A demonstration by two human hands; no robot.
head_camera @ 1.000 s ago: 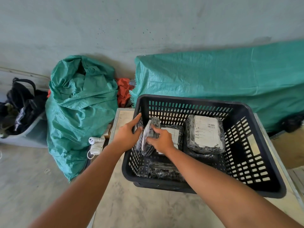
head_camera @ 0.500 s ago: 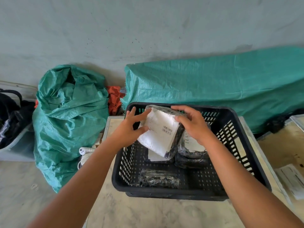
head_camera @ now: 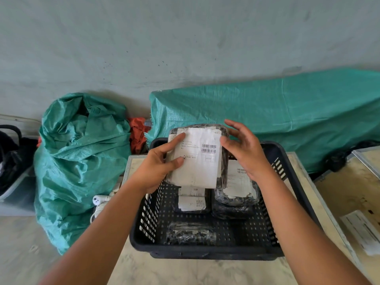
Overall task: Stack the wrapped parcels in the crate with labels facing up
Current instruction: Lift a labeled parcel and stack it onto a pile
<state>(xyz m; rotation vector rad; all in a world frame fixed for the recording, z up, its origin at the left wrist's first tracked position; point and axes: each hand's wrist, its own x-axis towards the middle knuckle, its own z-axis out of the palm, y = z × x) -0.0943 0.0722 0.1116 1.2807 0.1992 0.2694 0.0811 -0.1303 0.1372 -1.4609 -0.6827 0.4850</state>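
Pale marbled desk (head_camera: 185,272) nearest, both bare forearms reaching in from the bottom edge. Black slotted plastic crate (head_camera: 296,204) sits on the desk. Inside it, near wall: small black-wrapped parcel (head_camera: 191,233), no label showing. Further in, middle: labelled parcel (head_camera: 192,200), white label up, QR code visible. Just beside it to the right: larger wrapped parcel (head_camera: 238,188), label up, lying on another dark wrapped bundle (head_camera: 228,210).

Held parcel (head_camera: 198,156) is raised over the crate's far left part, clear of the parcels below, its big white label with barcode facing the camera. Left hand (head_camera: 158,167) grips its left edge, thumb on the label face, fingers curled behind. Right hand (head_camera: 244,151) is at its right edge, thumb touching the side, fingers spread loose, not closed around it.

Right of the desk: wooden crate top (head_camera: 349,194) with a paper sheet (head_camera: 362,231). Left on the floor: stuffed green woven sack (head_camera: 82,161), white plug and cable (head_camera: 98,202) at its foot, black bag in a grey bin (head_camera: 12,161) at far left. Behind the crate: orange cloth (head_camera: 137,134), long green tarp-covered bulk (head_camera: 267,116), then grey wall (head_camera: 185,38).
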